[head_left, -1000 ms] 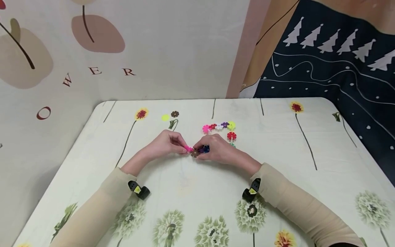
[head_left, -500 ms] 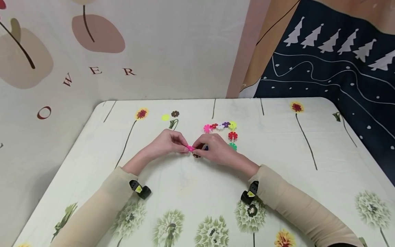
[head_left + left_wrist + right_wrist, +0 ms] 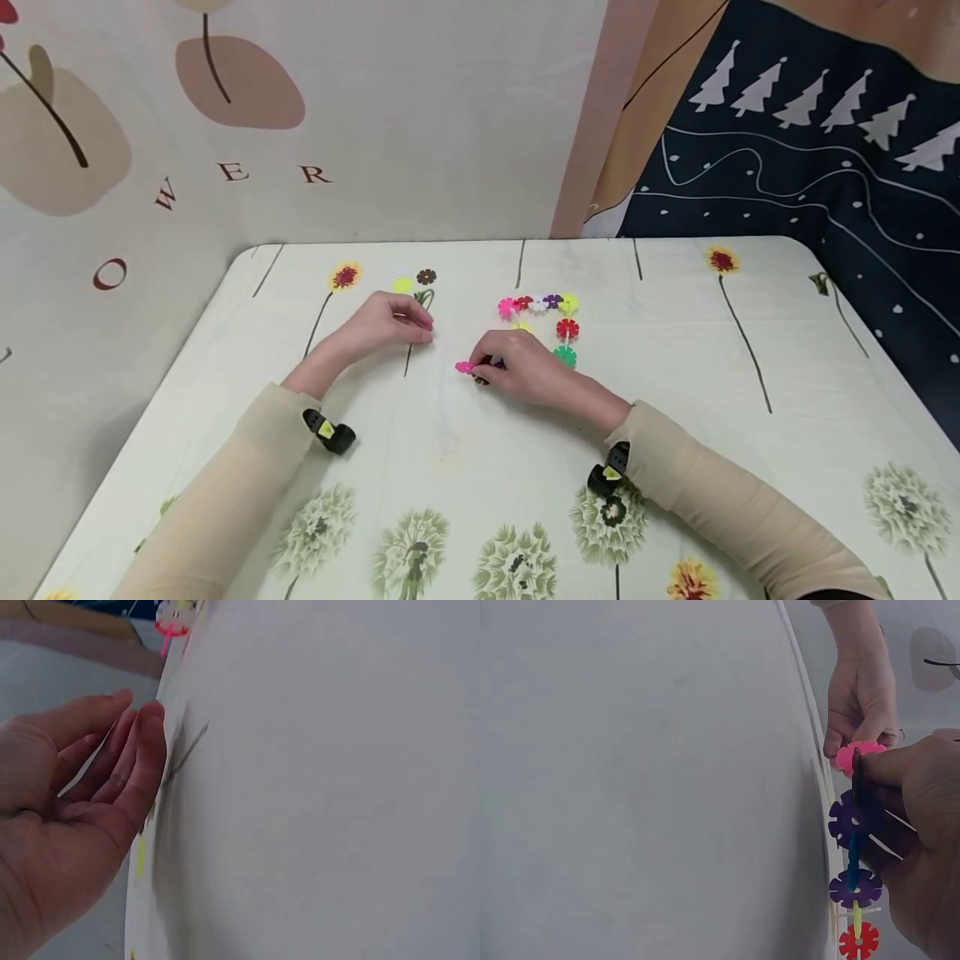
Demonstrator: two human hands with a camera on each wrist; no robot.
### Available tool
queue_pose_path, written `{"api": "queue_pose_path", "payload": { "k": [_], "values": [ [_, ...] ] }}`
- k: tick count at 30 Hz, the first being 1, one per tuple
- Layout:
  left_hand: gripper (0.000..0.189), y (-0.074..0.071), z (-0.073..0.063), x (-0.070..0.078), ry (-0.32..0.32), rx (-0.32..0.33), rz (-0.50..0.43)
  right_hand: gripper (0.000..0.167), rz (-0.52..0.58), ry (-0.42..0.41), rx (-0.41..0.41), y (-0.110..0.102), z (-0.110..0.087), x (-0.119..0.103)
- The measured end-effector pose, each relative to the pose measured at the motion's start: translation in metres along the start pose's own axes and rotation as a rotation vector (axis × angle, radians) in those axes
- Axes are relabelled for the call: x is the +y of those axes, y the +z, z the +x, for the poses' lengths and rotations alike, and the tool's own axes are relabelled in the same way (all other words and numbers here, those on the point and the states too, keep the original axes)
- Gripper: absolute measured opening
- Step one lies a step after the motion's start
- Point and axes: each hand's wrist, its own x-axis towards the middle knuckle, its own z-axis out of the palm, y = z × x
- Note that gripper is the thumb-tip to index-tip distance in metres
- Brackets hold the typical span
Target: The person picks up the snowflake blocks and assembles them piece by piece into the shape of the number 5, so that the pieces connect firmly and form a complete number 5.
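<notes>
My right hand pinches one end of a chain of slotted plastic snowflake discs. A pink disc sticks out past its fingertips, and a brown disc shows edge-on between pink and purple in the right wrist view. Along the chain come a purple disc, a second purple disc and a red disc. Beyond the hand the chain bends round through a green disc to a pink end disc. My left hand hovers over the table with nothing in its loosely bent fingers.
Past the left hand lie a loose yellow disc and a loose brown disc. A flower-print cloth covers the table. Printed fabric walls stand right behind its far edge.
The left hand has let go of the pink disc and moved left and away toward the loose discs. The right hand stays nearly in place, holding the chain.
</notes>
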Motion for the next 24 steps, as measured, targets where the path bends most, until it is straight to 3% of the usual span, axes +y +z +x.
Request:
{"api": "queue_pose_path", "payload": {
  "k": [4,9,15,19,24],
  "values": [
    [0.026,-0.017,0.010,-0.009,-0.062,0.090,-0.009,0.005,-0.003,-0.015,-0.010,-0.001,-0.001,0.000],
    [0.030,-0.031,0.021,-0.016,-0.094,0.162,-0.006,0.007,-0.025,-0.036,-0.024,-0.001,-0.003,0.001],
    [0.035,-0.035,0.034,-0.021,-0.135,0.249,0.015,0.008,-0.034,-0.058,-0.036,-0.001,-0.004,0.002],
    [0.036,-0.036,0.040,-0.024,-0.117,0.277,0.108,0.007,-0.045,-0.078,-0.039,0.000,-0.004,0.003],
    [0.033,-0.036,0.045,-0.024,-0.103,0.292,0.156,0.007,-0.063,-0.101,-0.047,0.000,-0.004,0.005]
  ]
}}
